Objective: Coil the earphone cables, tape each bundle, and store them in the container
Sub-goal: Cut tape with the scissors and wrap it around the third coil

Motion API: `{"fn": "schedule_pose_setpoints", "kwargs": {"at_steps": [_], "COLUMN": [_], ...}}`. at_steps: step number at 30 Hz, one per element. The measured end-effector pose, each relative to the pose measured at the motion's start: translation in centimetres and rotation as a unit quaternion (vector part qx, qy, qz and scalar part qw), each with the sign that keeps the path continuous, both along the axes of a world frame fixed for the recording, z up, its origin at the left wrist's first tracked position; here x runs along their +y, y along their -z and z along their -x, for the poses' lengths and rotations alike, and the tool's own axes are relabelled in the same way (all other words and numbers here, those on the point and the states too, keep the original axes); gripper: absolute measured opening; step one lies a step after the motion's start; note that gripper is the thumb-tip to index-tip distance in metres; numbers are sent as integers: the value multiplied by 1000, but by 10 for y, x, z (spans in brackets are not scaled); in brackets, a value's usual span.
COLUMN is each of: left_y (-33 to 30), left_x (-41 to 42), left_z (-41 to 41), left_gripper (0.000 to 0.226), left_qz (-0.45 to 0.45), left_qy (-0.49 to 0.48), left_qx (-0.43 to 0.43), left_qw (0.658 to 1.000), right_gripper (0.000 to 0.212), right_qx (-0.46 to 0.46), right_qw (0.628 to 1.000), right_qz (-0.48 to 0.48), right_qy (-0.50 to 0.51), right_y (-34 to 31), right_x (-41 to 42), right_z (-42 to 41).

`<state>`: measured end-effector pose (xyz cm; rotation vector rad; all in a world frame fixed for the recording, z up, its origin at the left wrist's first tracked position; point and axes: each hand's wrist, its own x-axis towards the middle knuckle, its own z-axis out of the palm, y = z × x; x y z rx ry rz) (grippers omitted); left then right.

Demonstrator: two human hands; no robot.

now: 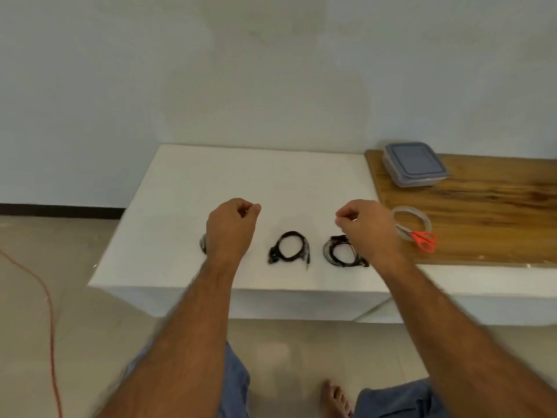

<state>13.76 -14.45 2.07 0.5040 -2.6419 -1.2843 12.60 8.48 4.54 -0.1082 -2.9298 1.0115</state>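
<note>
Our left hand (232, 224) and right hand (366, 227) hover above the white desk (187, 206), fingers curled in with thumb against fingertips as if pinching something thin. We cannot tell whether a strip of clear tape is stretched between them; nothing shows there.

Below the hands lie the earphone cables, already wound. We count two black coils in plain sight: the middle coil (289, 250) between the hands and the right coil (342, 251) partly under the right wrist. A third, grey bundle (203, 244) peeks out from behind the left wrist, mostly hidden.

We judge the coiling done and the taping in hand. The next move calls for bringing tape down around one coil without letting the loops spring open.

Further right, on the wooden board (482, 206), sit one tape roll (411, 221) and one pair of red-handled scissors (423, 239) lying across it. Far right stands one container (414, 164) with its blue lid on, so it must be opened before storing.
</note>
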Motion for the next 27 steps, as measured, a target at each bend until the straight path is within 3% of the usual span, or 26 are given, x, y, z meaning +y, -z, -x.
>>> {"fn": "schedule_pose_setpoints", "kwargs": {"at_steps": [4, 9, 17, 24, 27], "left_y": [-6, 10, 28, 48, 55], "left_x": [57, 130, 229, 262, 265], "left_z": [2, 3, 44, 71, 73], "left_gripper": [13, 7, 27, 38, 36], "left_qz": [1, -19, -5, 19, 23], "left_qy": [88, 175, 215, 212, 211], "left_qx": [9, -25, -66, -109, -117], "left_qw": [996, 984, 974, 971, 970], "right_gripper": [11, 10, 16, 21, 13], "right_qx": [-14, -22, -90, -94, -100], "right_qw": [993, 989, 992, 982, 979], "right_qz": [-100, -70, -57, -146, -159], "right_qy": [62, 128, 74, 68, 76], "right_y": [-10, 13, 32, 37, 37], "right_x": [100, 178, 183, 175, 174], "right_z": [3, -7, 13, 13, 14]}}
